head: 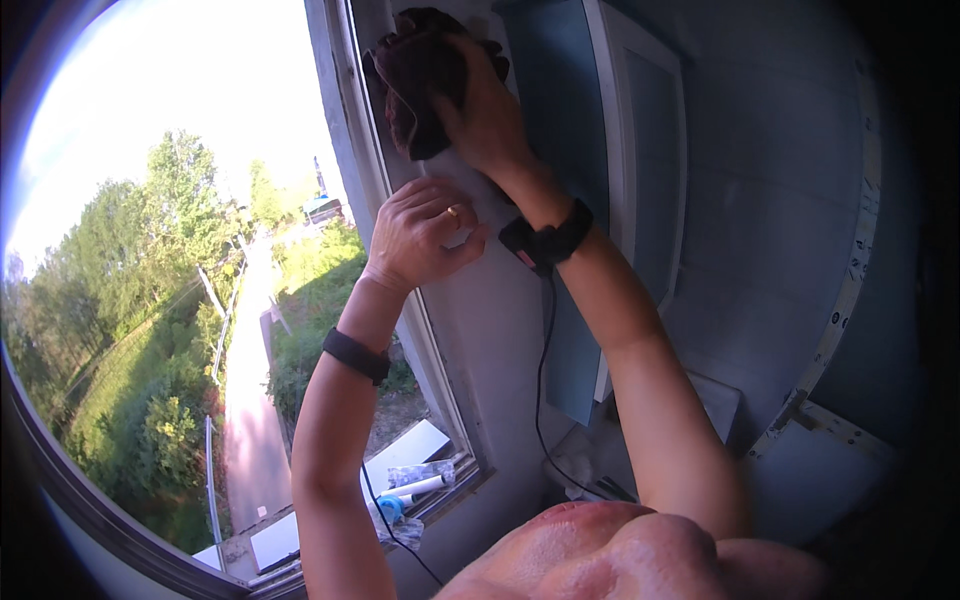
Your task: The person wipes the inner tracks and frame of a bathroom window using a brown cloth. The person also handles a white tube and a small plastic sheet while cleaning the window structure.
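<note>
A crumpled dark cloth (420,90) lies against the pale wall strip beside the window frame (352,82), high in the view. My right hand (487,112) holds it from the right, with fingers spread over the bunched fabric. Just below the cloth is my left hand (424,229), a ring on one finger. Its fingers are loosely curled, the thumb stands apart from them, and nothing shows in its grasp. Whether its fingertips touch the wall is unclear. A black band (356,356) circles my left wrist; a bulkier black band (547,236) sits on the right.
Right of the wall strip is a cabinet with a pale-framed door (645,150). A black cable (541,375) hangs from my right wristband. White boards (409,454), a blue roll (390,508) and plastic-wrapped pieces lie by the lower window edge. Outside are trees and a road.
</note>
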Demonstrator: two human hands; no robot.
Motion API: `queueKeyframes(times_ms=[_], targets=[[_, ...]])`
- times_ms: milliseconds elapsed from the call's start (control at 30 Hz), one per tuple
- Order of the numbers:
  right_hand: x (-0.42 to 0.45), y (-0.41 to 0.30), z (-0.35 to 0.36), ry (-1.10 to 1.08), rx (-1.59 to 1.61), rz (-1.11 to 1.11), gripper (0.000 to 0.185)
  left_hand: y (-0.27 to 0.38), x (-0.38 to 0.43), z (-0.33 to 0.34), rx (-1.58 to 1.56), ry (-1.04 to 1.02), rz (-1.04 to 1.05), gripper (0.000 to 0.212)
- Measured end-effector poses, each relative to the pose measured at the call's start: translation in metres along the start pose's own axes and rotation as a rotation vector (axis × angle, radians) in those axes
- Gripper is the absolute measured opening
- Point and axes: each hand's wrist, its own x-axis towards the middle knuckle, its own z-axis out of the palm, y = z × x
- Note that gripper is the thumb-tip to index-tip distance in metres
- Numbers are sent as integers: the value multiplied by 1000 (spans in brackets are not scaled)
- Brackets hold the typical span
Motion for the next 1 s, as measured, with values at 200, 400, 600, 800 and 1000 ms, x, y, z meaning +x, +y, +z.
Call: queueKeyframes(times_ms=[200, 400, 600, 800, 1000], targets=[[-214, -37, -51, -196, 59, 260, 69, 68, -56, -12, -128, -149, -124, 40], [-190, -27, -63, -295, 21, 166, 65, 187, -85, -46, -426, -203, -303, 29], [-14, 19, -30, -165, -115, -3, 66, 248, -103, -62, -534, 30, -519, 30], [-39, -8, -29, -99, -55, 161, 63, 269, -116, -72, -512, 98, -655, 31], [-200, -43, -65, -252, -94, 136, 64, 289, -117, -71, -591, 181, -754, 32]])
